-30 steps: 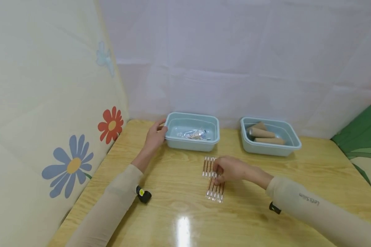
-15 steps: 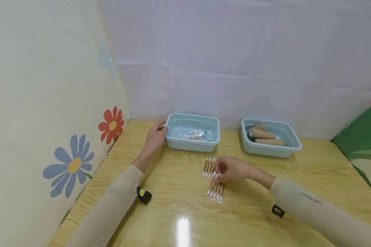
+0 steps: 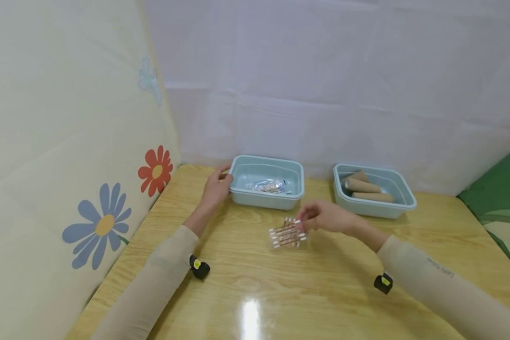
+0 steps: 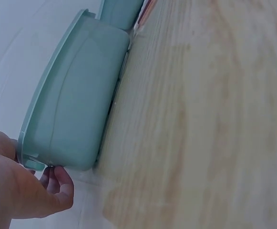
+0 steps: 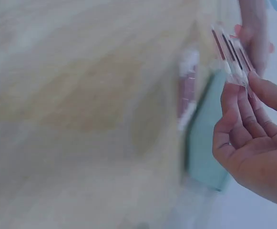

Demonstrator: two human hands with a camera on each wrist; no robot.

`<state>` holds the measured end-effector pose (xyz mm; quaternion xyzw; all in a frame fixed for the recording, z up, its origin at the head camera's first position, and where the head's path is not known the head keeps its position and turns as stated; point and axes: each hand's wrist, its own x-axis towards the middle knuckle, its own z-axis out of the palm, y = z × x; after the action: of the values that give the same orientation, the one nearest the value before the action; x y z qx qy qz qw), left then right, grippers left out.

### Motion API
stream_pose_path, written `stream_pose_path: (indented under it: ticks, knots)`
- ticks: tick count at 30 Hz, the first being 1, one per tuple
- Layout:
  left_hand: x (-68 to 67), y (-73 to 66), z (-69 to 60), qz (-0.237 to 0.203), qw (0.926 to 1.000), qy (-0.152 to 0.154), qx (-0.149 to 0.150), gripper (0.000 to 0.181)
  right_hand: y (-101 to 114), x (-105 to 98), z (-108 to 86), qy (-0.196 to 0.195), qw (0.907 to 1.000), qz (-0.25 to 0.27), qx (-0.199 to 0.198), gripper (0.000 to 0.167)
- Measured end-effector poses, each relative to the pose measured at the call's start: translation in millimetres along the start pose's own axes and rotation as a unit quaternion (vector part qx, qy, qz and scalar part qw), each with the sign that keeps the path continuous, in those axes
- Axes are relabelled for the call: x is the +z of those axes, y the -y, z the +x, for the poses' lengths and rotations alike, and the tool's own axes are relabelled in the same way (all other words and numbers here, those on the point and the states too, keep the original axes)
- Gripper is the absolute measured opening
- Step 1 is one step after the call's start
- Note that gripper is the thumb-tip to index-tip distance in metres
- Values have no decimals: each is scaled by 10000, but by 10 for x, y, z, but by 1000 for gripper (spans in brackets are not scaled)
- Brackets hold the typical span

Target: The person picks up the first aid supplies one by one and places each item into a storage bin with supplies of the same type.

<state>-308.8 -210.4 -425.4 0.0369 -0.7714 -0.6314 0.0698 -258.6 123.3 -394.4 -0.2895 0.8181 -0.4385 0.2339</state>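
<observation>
At the left end of the near blue plastic tub point(image 3: 264, 200), my left hand point(image 3: 215, 191) grips the rim, its fingers curled under the edge in the left wrist view. Clear packets of cotton swabs point(image 3: 272, 186) lie inside that tub. My right hand point(image 3: 329, 217) pinches a clear pack of brown-stemmed cotton swabs point(image 3: 284, 236) by one end, between thumb and fingers, raised above the table. Beneath it lies another swab pack point(image 5: 187, 88), partly covered in the head view and blurred in the right wrist view.
To the right stands a second blue tub point(image 3: 376, 208) holding several brown cardboard-like rolls point(image 3: 362, 185). Both tubs stand on a wood-grain table point(image 3: 221, 288), close to a white sheet point(image 3: 297, 71). A flower-printed cloth point(image 3: 95, 118) hangs on the left.
The right hand has lifted the nearer swab pack off the table, turning it sideways over the other one. The left hand stays at the tub.
</observation>
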Motion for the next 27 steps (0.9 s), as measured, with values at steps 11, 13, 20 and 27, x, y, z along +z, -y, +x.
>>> stream_pose_path:
  ticks: [11,13,20,27]
  knots:
    - [8,-20,9,66,9999,-23,-114,50,360,-311,150,-1049,9935,419,-154,24]
    - [5,-19,14,68,9999,-24,-105,50,374,-356,222,-1341,9888,655,-52,29]
    - [-1,-16,8,31,9999,-31,-103,50,342,-432,601,-2120,9643,1543,364,28]
    - [6,-46,1,-22,9999,-57,-93,50,302,-389,899,-2208,9579,1771,475,25]
